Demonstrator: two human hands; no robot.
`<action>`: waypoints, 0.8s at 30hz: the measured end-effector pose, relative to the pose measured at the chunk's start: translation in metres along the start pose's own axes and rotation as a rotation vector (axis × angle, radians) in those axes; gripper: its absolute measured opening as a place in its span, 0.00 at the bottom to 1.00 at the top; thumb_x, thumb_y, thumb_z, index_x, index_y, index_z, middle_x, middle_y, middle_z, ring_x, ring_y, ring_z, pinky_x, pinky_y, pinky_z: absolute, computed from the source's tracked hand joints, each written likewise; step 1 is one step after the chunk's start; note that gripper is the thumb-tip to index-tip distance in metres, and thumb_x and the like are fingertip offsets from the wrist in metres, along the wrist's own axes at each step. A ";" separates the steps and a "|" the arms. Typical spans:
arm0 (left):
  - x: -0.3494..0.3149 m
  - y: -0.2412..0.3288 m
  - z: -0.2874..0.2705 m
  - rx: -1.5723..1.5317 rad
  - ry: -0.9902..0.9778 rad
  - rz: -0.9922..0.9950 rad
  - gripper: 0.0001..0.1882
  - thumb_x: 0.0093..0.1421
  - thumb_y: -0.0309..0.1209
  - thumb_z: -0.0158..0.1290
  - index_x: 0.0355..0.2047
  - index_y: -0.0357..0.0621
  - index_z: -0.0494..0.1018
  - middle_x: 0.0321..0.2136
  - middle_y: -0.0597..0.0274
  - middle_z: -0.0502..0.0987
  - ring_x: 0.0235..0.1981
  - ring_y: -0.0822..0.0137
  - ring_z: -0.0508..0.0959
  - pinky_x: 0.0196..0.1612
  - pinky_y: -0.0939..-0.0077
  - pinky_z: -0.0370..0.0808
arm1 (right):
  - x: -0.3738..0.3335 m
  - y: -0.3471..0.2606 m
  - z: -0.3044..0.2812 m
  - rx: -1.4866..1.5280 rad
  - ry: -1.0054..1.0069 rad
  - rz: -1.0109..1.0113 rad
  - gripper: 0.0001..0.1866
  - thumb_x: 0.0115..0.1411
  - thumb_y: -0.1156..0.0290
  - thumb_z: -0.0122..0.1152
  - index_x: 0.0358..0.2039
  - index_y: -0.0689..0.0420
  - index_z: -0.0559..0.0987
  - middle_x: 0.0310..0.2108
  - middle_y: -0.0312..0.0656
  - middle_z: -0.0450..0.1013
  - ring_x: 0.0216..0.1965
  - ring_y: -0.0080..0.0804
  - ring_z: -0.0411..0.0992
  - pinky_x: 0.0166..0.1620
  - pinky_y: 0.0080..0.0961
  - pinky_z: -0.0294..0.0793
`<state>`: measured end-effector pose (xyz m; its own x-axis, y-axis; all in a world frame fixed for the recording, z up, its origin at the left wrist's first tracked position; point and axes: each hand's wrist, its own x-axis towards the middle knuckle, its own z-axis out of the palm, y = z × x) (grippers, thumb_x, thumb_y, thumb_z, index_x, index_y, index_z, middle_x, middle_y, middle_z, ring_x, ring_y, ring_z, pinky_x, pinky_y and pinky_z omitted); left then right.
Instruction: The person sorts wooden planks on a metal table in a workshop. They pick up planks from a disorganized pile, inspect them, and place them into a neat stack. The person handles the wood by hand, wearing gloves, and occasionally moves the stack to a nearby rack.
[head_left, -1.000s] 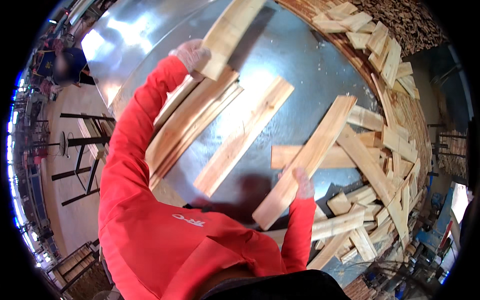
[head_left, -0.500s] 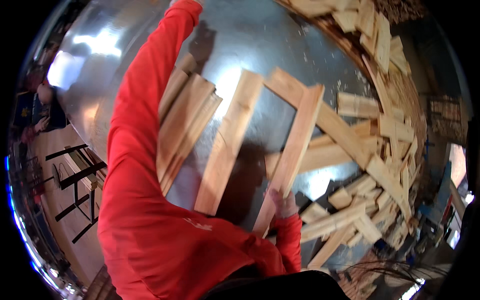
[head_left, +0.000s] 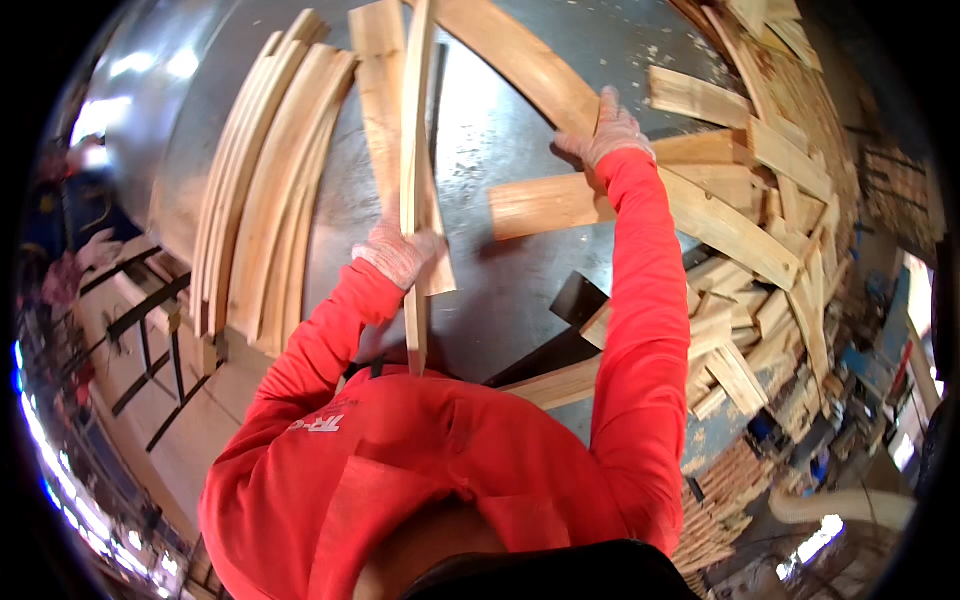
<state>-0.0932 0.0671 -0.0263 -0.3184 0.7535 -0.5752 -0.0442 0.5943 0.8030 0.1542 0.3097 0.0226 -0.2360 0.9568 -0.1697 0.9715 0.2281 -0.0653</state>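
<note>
My left hand (head_left: pixel 402 254), in a pale glove, is closed round a narrow wooden board (head_left: pixel 412 170) standing on its edge, pointing away from me. Beneath and beside it lies a flatter board (head_left: pixel 378 95). My gloved right hand (head_left: pixel 606 132) spans a long board (head_left: pixel 515 50) that slants from the far middle towards the right-hand pile. Its fingers reach over the far edge and the thumb rests by the near one. Under that long board, another board (head_left: pixel 545 207) lies crosswise, left of my right forearm.
Rows of boards (head_left: pixel 285 190) lie side by side on the left of the metal table (head_left: pixel 480 110). A jumbled pile of offcuts (head_left: pixel 740 300) covers the right side. A black-framed stand (head_left: pixel 150 350) is at the lower left. Another person's hand (head_left: pixel 100 248) shows at the far left.
My left hand has come back from the far edge and now grips the on-edge board. My right hand has left the near end of a board and moved forward onto the long slanting one.
</note>
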 end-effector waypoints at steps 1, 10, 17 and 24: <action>-0.011 0.039 -0.009 0.362 0.076 0.089 0.30 0.59 0.41 0.51 0.58 0.40 0.60 0.45 0.45 0.73 0.45 0.50 0.75 0.45 0.61 0.74 | -0.004 -0.016 -0.006 0.011 -0.153 0.079 0.59 0.46 0.40 0.67 0.69 0.55 0.47 0.60 0.54 0.63 0.61 0.50 0.63 0.62 0.38 0.63; 0.029 0.090 0.043 1.252 0.502 -0.183 0.54 0.45 0.58 0.63 0.63 0.46 0.50 0.58 0.45 0.62 0.61 0.52 0.63 0.55 0.50 0.67 | -0.118 -0.068 0.020 0.260 -0.378 0.432 0.62 0.41 0.47 0.71 0.67 0.60 0.45 0.57 0.55 0.67 0.56 0.50 0.70 0.58 0.38 0.70; 0.024 0.075 0.019 0.722 0.123 0.128 0.55 0.43 0.36 0.66 0.68 0.47 0.47 0.49 0.48 0.70 0.47 0.55 0.74 0.49 0.59 0.73 | -0.190 -0.055 0.031 0.954 -0.584 0.485 0.50 0.49 0.47 0.69 0.63 0.62 0.56 0.54 0.59 0.69 0.57 0.53 0.68 0.59 0.36 0.67; 0.035 0.005 -0.014 0.056 -0.778 0.037 0.36 0.51 0.31 0.61 0.60 0.36 0.61 0.39 0.59 0.75 0.37 0.66 0.76 0.42 0.72 0.76 | -0.255 -0.133 0.037 0.827 -0.623 0.177 0.64 0.53 0.24 0.43 0.67 0.70 0.42 0.57 0.65 0.65 0.60 0.55 0.64 0.60 0.38 0.65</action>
<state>-0.1175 0.0921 -0.0401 0.4376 0.7412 -0.5090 0.0083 0.5627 0.8266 0.0842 0.0284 0.0384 -0.2906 0.6488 -0.7033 0.7296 -0.3252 -0.6016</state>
